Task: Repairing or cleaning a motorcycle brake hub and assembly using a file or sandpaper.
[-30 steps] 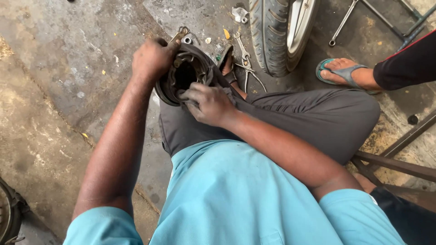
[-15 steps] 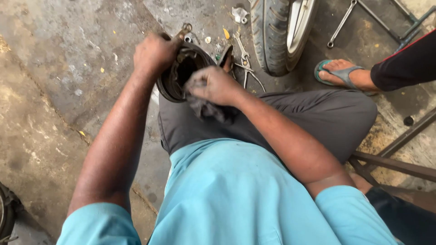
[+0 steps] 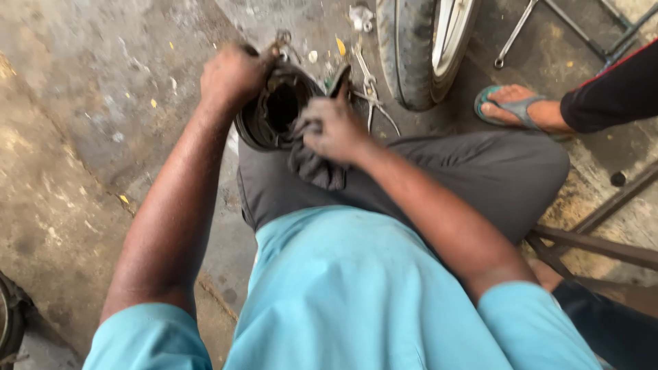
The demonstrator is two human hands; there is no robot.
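my left hand (image 3: 233,74): fingers curled tight over far rim of round black drum part (image 3: 274,109), firm grip. my right hand (image 3: 336,127): fingers bunched shut on dark grey rag (image 3: 317,168), pressing it against near edge of drum. drum sits tilted on my knee, grey trousers (image 3: 439,171) beneath, open bore facing up. just beyond drum: loose metal tools (image 3: 367,82) on stained concrete floor (image 3: 89,137). farther right: upright tyre (image 3: 411,48), then another person's sandalled foot (image 3: 521,109). image blurred, finer detail unreadable.
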